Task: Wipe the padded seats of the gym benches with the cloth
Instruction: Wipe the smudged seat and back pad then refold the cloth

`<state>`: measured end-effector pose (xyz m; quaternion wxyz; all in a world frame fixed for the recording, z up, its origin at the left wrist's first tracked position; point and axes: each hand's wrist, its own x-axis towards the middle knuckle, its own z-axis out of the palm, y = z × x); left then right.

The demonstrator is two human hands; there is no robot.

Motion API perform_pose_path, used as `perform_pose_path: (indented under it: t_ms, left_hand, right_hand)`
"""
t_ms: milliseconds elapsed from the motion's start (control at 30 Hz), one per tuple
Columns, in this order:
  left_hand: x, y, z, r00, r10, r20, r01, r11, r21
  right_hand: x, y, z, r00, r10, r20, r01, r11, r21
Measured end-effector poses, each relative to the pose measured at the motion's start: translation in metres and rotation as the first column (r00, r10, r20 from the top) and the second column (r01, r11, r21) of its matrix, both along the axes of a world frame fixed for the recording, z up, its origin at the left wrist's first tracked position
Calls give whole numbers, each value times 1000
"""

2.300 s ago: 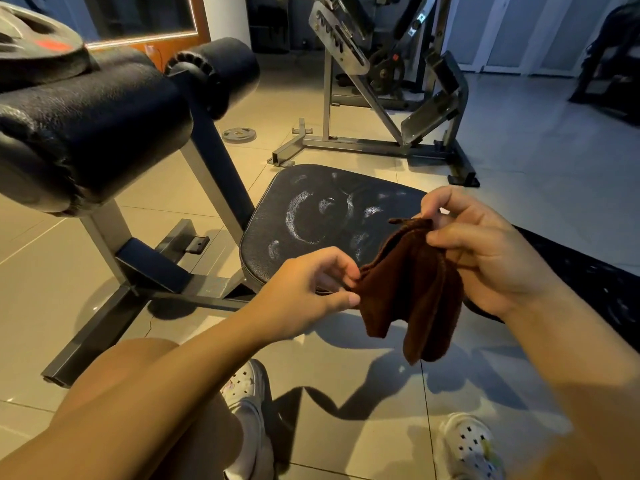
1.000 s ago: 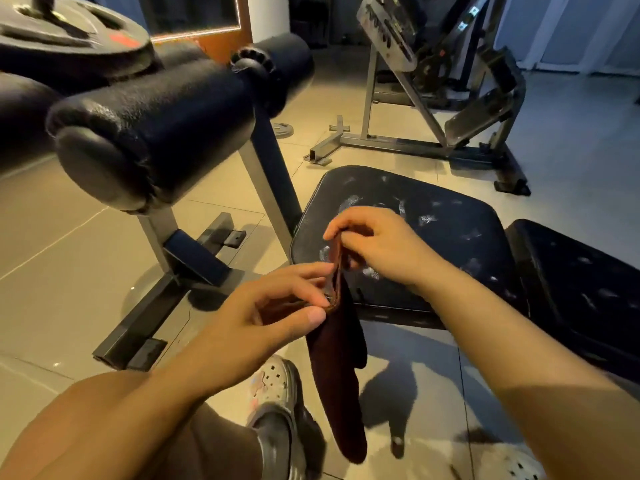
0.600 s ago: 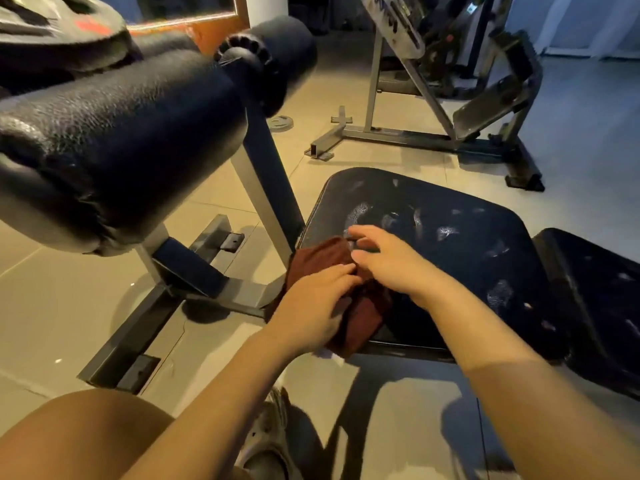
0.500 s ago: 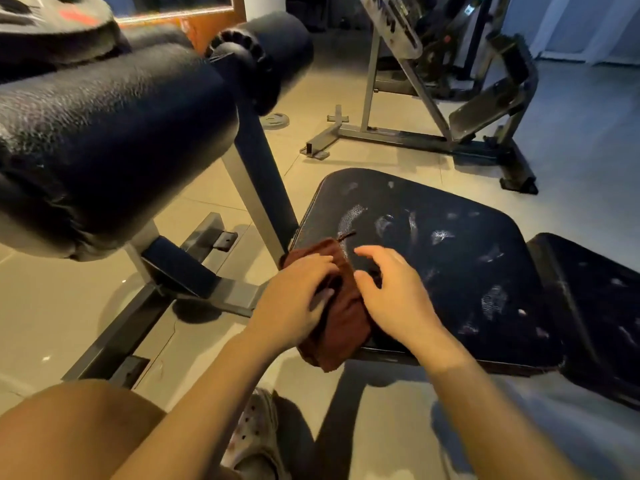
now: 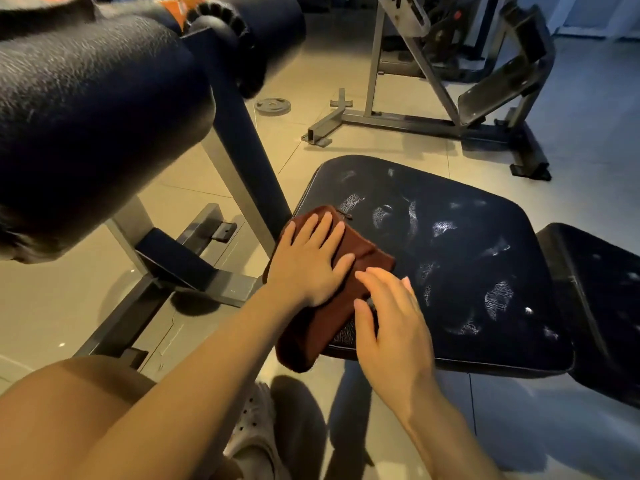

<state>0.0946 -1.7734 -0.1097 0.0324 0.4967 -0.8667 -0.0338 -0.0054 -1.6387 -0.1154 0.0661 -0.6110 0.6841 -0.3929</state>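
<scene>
The tiled floor (image 5: 398, 143) spread pale and glossy under everything, with a grey steel machine frame (image 5: 429, 119) standing well beyond the bench. Closest to the camera on the left, a fat black roller pad (image 5: 86, 109) filled the upper corner, its skin pebbled and dull, with a second roller (image 5: 256, 32) behind it on the same grey upright.

The padded seat (image 5: 460, 258) sat low in the middle: black, rounded at the corners, its surface streaked with whitish smears and patches that looked like wet swirls or worn spots; I could not tell which. Just to its right lay another black pad (image 5: 602, 299), similarly flecked.

The cloth (image 5: 360, 261) was a dark reddish-brown, thick and nappy, folded into a rough pad. It lay on the near-left corner of the seat, with its lower end drooping over the front edge.

The left hand (image 5: 308, 261) lay flat on the cloth, fingers straight and spread, pressing it down. The right hand (image 5: 391, 317) was beside it, fingers extended and relaxed, over the cloth's right edge and the seat, gripping nothing.

A small weight plate (image 5: 273, 106) lay on the floor farther back, and a white perforated clog (image 5: 254, 431) showed at the bottom.

No writing was legible anywhere.
</scene>
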Motion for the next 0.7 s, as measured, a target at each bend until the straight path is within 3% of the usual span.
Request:
perform_pose_path:
  t_ms: [233, 367, 500, 700]
  left_hand:
    - [-15, -10, 4, 996, 82, -31, -81, 997, 19]
    - [-7, 34, -1, 992, 110, -67, -107, 994, 38]
    - [0, 83, -11, 982, 138, -127, -146, 987, -60]
    - [-13, 47, -3, 997, 76, -27, -76, 997, 22]
  right_hand:
    - [2, 17, 4, 997, 8, 80, -16, 995, 97]
    - [-2, 19, 23, 980, -34, 194, 4, 988, 151]
    - [6, 19, 29, 941, -52, 335, 10, 992, 128]
    - [-2, 24, 12, 914, -96, 393, 40, 988, 149]
